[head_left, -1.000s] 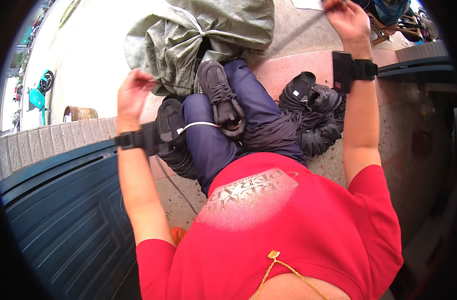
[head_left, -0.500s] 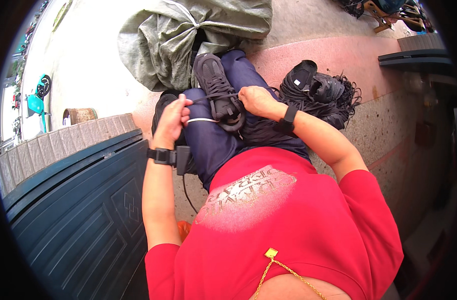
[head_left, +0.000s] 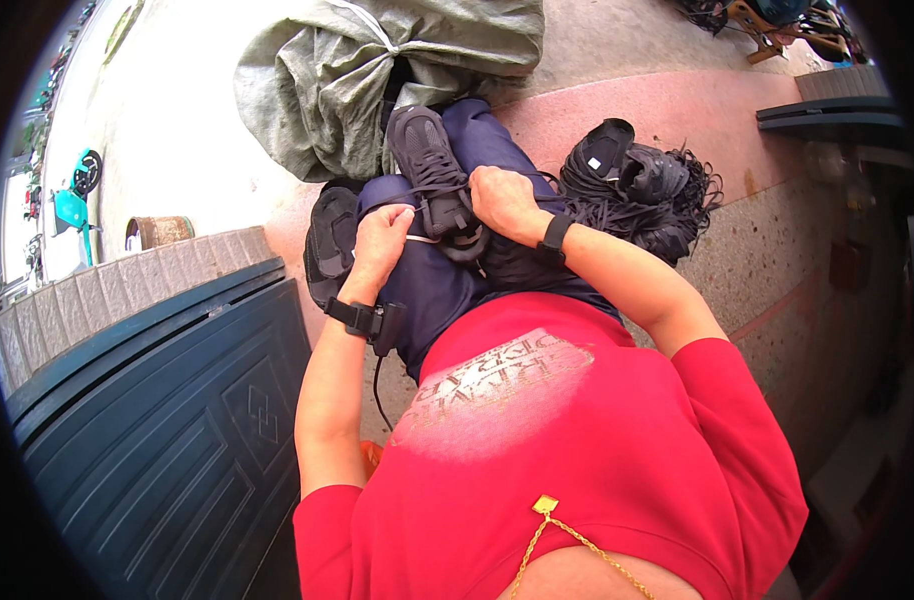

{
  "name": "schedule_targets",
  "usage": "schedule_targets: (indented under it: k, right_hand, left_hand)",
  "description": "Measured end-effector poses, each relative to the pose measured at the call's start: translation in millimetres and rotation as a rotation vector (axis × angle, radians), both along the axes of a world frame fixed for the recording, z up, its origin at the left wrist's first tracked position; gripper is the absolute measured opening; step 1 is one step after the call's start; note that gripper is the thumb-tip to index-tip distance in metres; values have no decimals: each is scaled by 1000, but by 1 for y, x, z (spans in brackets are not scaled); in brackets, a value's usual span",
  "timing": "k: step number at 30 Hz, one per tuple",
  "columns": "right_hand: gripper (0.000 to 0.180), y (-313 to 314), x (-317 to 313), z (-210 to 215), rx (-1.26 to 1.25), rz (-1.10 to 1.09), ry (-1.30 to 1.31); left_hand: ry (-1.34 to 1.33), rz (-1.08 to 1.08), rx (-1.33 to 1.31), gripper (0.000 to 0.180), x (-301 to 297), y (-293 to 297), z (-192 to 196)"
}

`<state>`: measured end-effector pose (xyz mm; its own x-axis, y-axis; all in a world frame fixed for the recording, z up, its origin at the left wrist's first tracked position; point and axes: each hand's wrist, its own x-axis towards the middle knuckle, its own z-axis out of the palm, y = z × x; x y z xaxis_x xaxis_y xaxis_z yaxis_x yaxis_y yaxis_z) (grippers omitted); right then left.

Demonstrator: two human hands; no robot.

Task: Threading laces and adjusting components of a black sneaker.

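A black sneaker (head_left: 435,165) lies across my lap, its toe pointing away from me and its laces running crosswise over the tongue. My left hand (head_left: 382,240) is pinched on a black shoelace just left of the shoe's opening. Closed on the lace at the other side is my right hand (head_left: 505,205), its knuckles up beside the shoe. Its fingertips are partly hidden. A thin white band (head_left: 420,238) shows near my left fingertips, over my dark blue trousers (head_left: 417,290).
Another black shoe (head_left: 331,238) rests left of my leg. To the right lies a heap of black shoes and loose laces (head_left: 652,190). A grey-green woven sack (head_left: 317,90) stands beyond my knees. A blue panelled door (head_left: 177,430) is at my left.
My left hand has moved right and slightly down, closer to the shoe. My right hand has shifted a little left. More of the shoe beside my left leg now shows.
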<state>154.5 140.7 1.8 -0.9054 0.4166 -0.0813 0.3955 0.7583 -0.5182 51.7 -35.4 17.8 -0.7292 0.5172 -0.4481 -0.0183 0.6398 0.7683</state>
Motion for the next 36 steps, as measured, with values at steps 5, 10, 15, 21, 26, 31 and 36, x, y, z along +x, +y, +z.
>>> schedule_targets:
  k: [5,10,15,21,26,31,36]
  right_hand:
    - [15,4,2,1,9,173,-55]
    - [15,4,-2,6,28,258,-125]
    - [18,2,0,5,72,145,-12]
    - [16,9,1,8,219,188,75]
    - [17,9,2,3,262,201,76]
    - [20,10,2,3,235,208,68]
    - [20,10,2,1,229,224,40]
  left_hand:
    - [248,-40,-148,26,6,2,-5]
    - [378,-74,-186,24,9,5,-13]
    - [450,-189,-261,18,9,10,-12]
    - [691,-408,-341,16,10,20,1]
    - [562,-468,-283,17,-5,18,3]
    - [522,-403,-295,20,-3,21,1]
    - [520,-431,-282,21,-7,20,-5]
